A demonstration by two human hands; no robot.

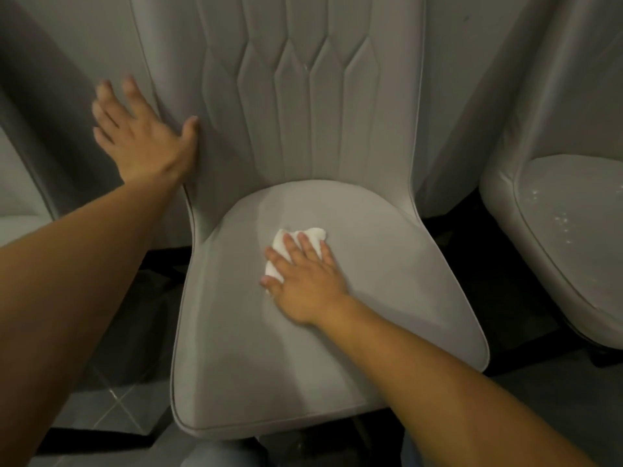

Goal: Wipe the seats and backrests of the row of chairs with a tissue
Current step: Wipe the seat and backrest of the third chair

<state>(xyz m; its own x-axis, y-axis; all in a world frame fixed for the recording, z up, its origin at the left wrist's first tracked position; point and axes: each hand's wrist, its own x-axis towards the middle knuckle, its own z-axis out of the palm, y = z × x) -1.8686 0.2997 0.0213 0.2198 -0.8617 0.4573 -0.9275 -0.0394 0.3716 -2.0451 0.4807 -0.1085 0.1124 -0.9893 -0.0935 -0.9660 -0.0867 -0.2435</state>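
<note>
A grey upholstered chair fills the middle of the view, with a rounded seat (371,332) and a quilted backrest (303,96). A crumpled white tissue (312,234) lies on the seat's middle. My right hand (305,281) presses flat on the tissue, fingers straight and spread over it. My left hand (141,133) rests open against the backrest's left edge, thumb on the front face and fingers spread past the edge.
A matching grey chair (573,230) stands close on the right, with pale specks on its seat. Part of another chair (20,214) shows at the left. Dark tiled floor (111,409) lies below, and dark gaps separate the chairs.
</note>
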